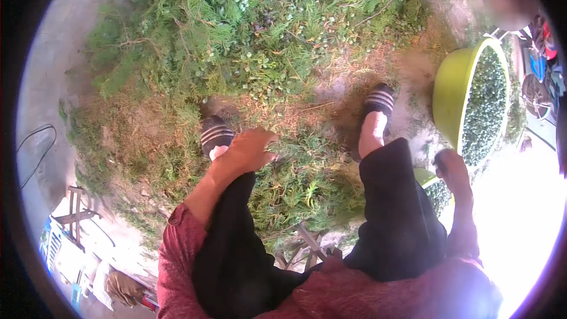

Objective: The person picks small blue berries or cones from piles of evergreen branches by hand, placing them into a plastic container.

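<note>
My left hand point(251, 149) hovers by my left shin, above the cut greenery. Its thumb and fingers are apart, and nothing shows between them. On the right, my right hand point(453, 170) is over a small green basin point(423, 176), partly hidden by my leg and hand. Its fingers look curled, with a dark patch at their tips; what they hold, if anything, cannot be made out. Small green seed cones point(438, 196) lie in that basin. Beyond it a large yellow-green tub point(452, 91) is filled with similar green cones point(485, 106).
A broad heap of leafy conifer branches point(254, 35) covers the ground ahead. Loose sprigs point(307, 183) lie between my striped slippers point(378, 99). A wooden stool point(308, 242) is under me; another folding stool point(75, 215) stands left. A blurred person point(511, 0) is at upper right.
</note>
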### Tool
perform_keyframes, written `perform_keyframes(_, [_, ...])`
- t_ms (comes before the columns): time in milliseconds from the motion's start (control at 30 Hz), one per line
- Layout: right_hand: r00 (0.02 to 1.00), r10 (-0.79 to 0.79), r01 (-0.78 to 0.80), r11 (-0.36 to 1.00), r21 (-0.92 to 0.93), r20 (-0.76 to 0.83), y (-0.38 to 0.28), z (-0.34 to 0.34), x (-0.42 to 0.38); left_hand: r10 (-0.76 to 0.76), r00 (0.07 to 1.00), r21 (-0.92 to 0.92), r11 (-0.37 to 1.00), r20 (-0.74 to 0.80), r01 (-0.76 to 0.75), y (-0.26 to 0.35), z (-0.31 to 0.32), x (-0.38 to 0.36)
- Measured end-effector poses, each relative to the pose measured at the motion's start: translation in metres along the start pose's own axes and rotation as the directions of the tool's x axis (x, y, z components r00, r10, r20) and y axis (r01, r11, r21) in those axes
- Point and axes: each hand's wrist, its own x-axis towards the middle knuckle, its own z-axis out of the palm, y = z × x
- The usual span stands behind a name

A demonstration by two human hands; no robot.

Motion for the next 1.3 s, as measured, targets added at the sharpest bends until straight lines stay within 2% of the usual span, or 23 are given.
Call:
perform_keyframes(67, [0.999,0.000,-0.016,0.882,-0.471,-0.035,0.040,-0.052,-0.039,-0.032,0.998,0.003,0.999,0.047,0.032,0.000,-0.006,0.002])
perform_keyframes(133, [0.951,0.220,-0.296,0.856,-0.424,-0.219,0.073,-0.070,-0.071,-0.016,1.000,0.021,1.000,0.021,0.015,-0.002,-0.007,0.002])
perform_keyframes(167, [0.975,0.198,-0.204,0.626,-0.753,-0.099,0.076,-0.077,-0.087,-0.015,1.000,0.018,1.000,0.010,0.015,-0.003,-0.005,0.001])
perform_keyframes(200, [0.976,0.218,-0.043,0.301,-0.953,0.025,0.064,-0.076,-0.096,0.011,1.000,0.023,1.000,0.012,-0.012,-0.005,-0.004,0.001])
perform_keyframes(233, [0.969,0.234,-0.103,0.090,-0.991,-0.080,0.054,-0.066,-0.095,0.033,0.999,0.028,0.999,0.017,-0.034,-0.007,-0.005,-0.001])
perform_keyframes(267, [0.972,0.226,-0.091,0.086,-0.992,-0.070,0.044,-0.059,-0.086,0.023,1.000,0.027,0.999,0.006,-0.023,-0.010,-0.005,-0.004])
perform_keyframes(333, [0.992,-0.116,0.085,0.303,-0.949,0.052,0.009,-0.043,-0.049,0.001,0.999,0.033,0.999,0.037,-0.003,-0.010,-0.007,-0.009])
perform_keyframes(367, [0.951,-0.293,0.178,0.260,-0.949,0.098,-0.039,0.000,-0.039,-0.006,1.000,0.029,1.000,0.031,0.005,-0.011,-0.007,-0.009])
perform_keyframes(400, [0.878,-0.441,0.360,0.353,-0.864,0.185,-0.067,0.031,-0.016,-0.014,0.998,0.021,1.000,0.060,0.013,-0.013,-0.007,-0.009])
perform_keyframes(433, [0.780,-0.566,0.435,0.187,-0.881,0.266,-0.084,0.062,0.007,-0.024,0.996,0.014,1.000,0.088,0.023,-0.014,-0.007,-0.009])
perform_keyframes(467, [0.695,-0.610,0.542,0.099,-0.834,0.379,-0.107,0.096,0.031,-0.037,0.996,0.009,0.999,0.077,0.037,-0.014,-0.007,-0.009])
perform_keyframes(500, [0.751,-0.502,0.585,0.204,-0.785,0.429,-0.146,0.142,0.035,-0.041,0.996,0.005,0.999,0.078,0.041,-0.013,-0.007,-0.009])
perform_keyframes(533, [0.680,-0.509,0.678,0.166,-0.716,0.527,-0.164,0.176,0.047,-0.046,0.996,0.004,0.999,0.081,0.046,-0.013,-0.009,-0.010])
perform_keyframes(567, [0.486,-0.650,0.782,0.025,-0.622,0.584,-0.165,0.210,0.070,-0.063,0.995,0.005,0.998,0.078,0.063,-0.013,-0.011,-0.012])
perform_keyframes(600, [0.411,-0.660,0.848,0.023,-0.530,0.629,-0.184,0.246,0.075,-0.081,0.995,-0.010,0.997,0.054,0.081,-0.012,-0.012,-0.014])
perform_keyframes(667, [0.436,-0.663,0.839,0.055,-0.541,0.608,-0.200,0.310,0.087,-0.103,0.994,-0.027,0.994,0.028,0.104,-0.011,-0.011,-0.013])
perform_keyframes(733, [0.554,-0.565,0.777,0.087,-0.623,0.612,-0.210,0.354,0.097,-0.055,0.998,-0.016,0.998,0.044,0.056,-0.015,-0.009,-0.010])
perform_keyframes(867, [0.613,-0.470,0.767,0.164,-0.620,0.635,-0.180,0.378,0.129,-0.059,0.997,-0.088,0.994,0.039,0.063,-0.018,-0.004,-0.010])
perform_keyframes(933, [0.504,-0.672,0.845,0.251,-0.473,0.543,-0.168,0.372,0.129,-0.070,0.998,-0.064,0.996,-0.011,0.069,-0.019,-0.002,-0.010])
perform_keyframes(1067, [0.555,-0.627,0.826,0.339,-0.450,0.546,-0.177,0.356,0.116,-0.091,0.983,-0.185,0.981,-0.161,0.061,-0.011,-0.015,-0.009])
perform_keyframes(1133, [0.528,-0.654,0.849,0.405,-0.339,0.542,-0.176,0.352,0.114,-0.313,0.924,-0.462,0.868,-0.221,0.184,-0.005,-0.027,-0.010])
perform_keyframes(1233, [0.529,-0.638,0.849,0.399,-0.348,0.559,-0.177,0.347,0.114,-0.442,0.850,-0.570,0.791,-0.286,0.220,-0.008,-0.031,-0.007])
perform_keyframes(1300, [0.520,-0.625,0.854,0.386,-0.349,0.582,-0.178,0.345,0.112,-0.487,0.834,-0.643,0.731,-0.259,0.227,-0.008,-0.035,-0.005])
